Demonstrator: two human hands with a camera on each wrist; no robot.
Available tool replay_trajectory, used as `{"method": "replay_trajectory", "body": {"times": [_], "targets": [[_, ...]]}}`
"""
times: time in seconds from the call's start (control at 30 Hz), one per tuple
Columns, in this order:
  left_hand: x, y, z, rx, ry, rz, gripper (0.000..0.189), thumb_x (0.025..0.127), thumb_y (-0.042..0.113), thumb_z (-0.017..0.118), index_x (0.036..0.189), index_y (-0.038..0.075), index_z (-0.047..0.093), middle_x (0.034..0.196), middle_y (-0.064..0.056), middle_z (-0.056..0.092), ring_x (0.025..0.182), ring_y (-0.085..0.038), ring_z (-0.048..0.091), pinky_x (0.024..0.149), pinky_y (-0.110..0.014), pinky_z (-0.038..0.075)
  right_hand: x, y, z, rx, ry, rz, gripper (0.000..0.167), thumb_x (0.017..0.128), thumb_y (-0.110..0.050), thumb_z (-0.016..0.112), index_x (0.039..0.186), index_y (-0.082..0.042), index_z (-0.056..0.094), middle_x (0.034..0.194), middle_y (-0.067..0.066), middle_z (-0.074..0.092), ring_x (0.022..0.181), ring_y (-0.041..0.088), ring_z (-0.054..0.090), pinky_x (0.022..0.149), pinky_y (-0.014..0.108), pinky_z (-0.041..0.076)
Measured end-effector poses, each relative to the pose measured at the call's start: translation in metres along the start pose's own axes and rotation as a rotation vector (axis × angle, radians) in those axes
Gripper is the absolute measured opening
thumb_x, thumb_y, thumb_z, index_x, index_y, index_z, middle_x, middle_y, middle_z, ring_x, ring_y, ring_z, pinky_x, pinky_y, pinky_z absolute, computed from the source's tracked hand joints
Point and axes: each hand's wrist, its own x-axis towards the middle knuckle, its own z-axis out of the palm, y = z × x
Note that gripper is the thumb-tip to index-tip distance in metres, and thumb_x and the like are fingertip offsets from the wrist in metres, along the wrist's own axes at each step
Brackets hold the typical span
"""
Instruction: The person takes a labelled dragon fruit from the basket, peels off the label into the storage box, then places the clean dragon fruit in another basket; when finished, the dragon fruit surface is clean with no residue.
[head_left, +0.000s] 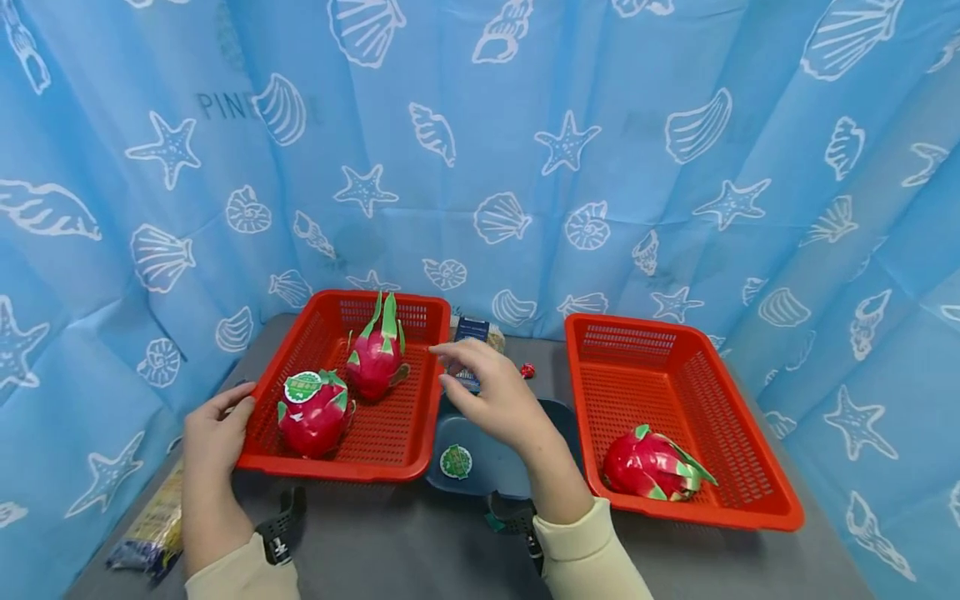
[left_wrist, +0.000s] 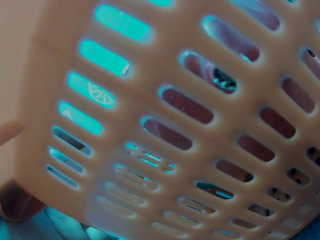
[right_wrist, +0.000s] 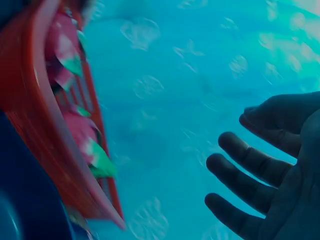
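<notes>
In the head view my left hand [head_left: 213, 429] pinches the left rim of a red plastic basket [head_left: 386, 468], thumb and fingers at its edge. The slotted wall of this basket [left_wrist: 132, 92] fills the left wrist view. Two dragon fruits lie in it: one dragon fruit [head_left: 318, 425] with a round green sticker at the front, another dragon fruit [head_left: 372, 362] with tall green leaves behind. My right hand [head_left: 498, 392] hovers by the basket's right rim, fingers spread and holding nothing. The right wrist view shows these fingers [right_wrist: 240, 175] apart from the basket.
A second red basket [head_left: 750, 518] on the right holds one dragon fruit [head_left: 648, 467]. Between the baskets sits a dark blue tray [head_left: 487, 450] with a green round sticker. Behind it are a dark-labelled package [head_left: 472, 329] and a small red item [head_left: 527, 370]. A packet [head_left: 153, 525] lies at left.
</notes>
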Motion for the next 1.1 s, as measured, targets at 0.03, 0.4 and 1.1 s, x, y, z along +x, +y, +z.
{"method": "replay_trajectory", "body": {"times": [0.03, 0.4, 1.1], "targets": [[0.0, 0.0, 0.0, -0.003, -0.001, -0.003, 0.049, 0.106, 0.036, 0.051, 0.145, 0.008, 0.059, 0.135, -0.024, 0.058, 0.093, -0.025, 0.063, 0.06, -0.015, 0.05, 0.005, -0.002, 0.007, 0.003, -0.033, -0.009, 0.036, 0.099, -0.011, 0.066, 0.135, -0.013, 0.065, 0.122, -0.002, 0.065, 0.103, 0.019, 0.063, 0.086, 0.033, 0.055], [0.009, -0.001, -0.001, -0.02, -0.027, -0.006, 0.051, 0.105, 0.038, 0.052, 0.147, 0.01, 0.057, 0.141, -0.023, 0.055, 0.108, -0.032, 0.06, 0.063, -0.016, 0.051, 0.046, -0.01, 0.088, -0.14, -0.392, 0.076, 0.055, 0.095, -0.026, 0.074, 0.147, -0.023, 0.057, 0.136, -0.003, 0.056, 0.115, 0.012, 0.057, 0.086, 0.026, 0.056], [0.006, -0.002, -0.001, -0.107, -0.054, -0.077, 0.053, 0.105, 0.038, 0.053, 0.151, 0.013, 0.052, 0.147, -0.021, 0.05, 0.116, -0.032, 0.056, 0.064, -0.018, 0.056, 0.057, -0.002, 0.166, -0.279, -0.321, 0.124, 0.052, 0.081, -0.023, 0.088, 0.127, -0.024, 0.064, 0.12, -0.01, 0.06, 0.104, 0.003, 0.057, 0.088, 0.018, 0.053]]}}
